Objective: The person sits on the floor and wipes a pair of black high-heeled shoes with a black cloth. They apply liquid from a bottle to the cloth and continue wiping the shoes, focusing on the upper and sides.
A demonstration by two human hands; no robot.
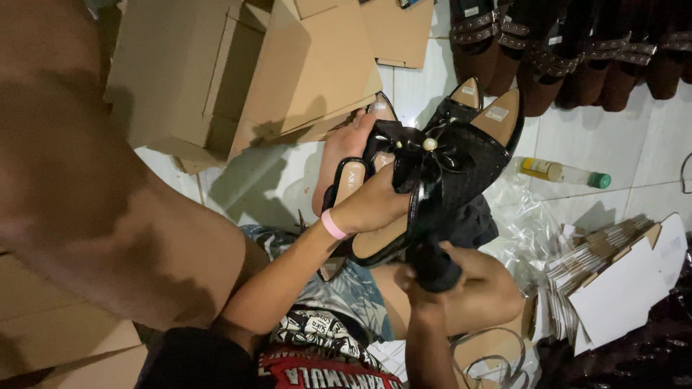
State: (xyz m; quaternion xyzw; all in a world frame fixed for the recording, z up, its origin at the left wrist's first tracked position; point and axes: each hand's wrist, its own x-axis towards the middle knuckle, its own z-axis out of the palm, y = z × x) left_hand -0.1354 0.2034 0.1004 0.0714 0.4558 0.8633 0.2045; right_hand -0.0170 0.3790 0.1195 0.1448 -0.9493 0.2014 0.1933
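Your left hand (375,205) clamps the black bow-trimmed sandal (440,173) by its side edge — held up over your lap, sole toward you, so the strap faces out. Your right hand (425,277) pinches a dark cloth (436,263) beneath it — flattened boxes (620,288) lie right on the floor.

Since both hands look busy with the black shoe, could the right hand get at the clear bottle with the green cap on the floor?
Probably not as things stand: the right hand grips a dark cloth against the black shoe, and the bottle lies apart on the tiles beyond it. Nothing blocks the way otherwise.
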